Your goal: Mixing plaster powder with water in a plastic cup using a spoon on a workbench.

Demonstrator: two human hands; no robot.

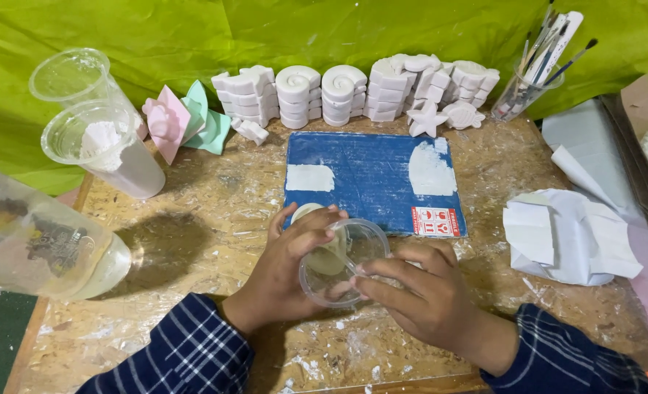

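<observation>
Backdrop sheet (192, 36) upper frame: bright lime green. Mat (371, 179) at centre: blue with white smears, red-and-white label at lower right corner. Plaster casts (338, 91) along top: plain white. Moulds (185, 120) upper left: pink and mint green. Sleeves (185, 354) at bottom: navy with white check. Table (214, 211): tan flecked board. Crumpled paper (568, 237) right: white.

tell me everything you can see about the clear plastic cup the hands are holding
The clear plastic cup is small, round and see-through, of thin plastic by the look of it. It is tilted so its open mouth faces up toward the camera, low over the wooden table at the near edge of the blue mat. A pale cream piece lies inside it. The left hand wraps its left side with fingers over the rim; the right hand grips the right side, fingertips on the rim.
</observation>
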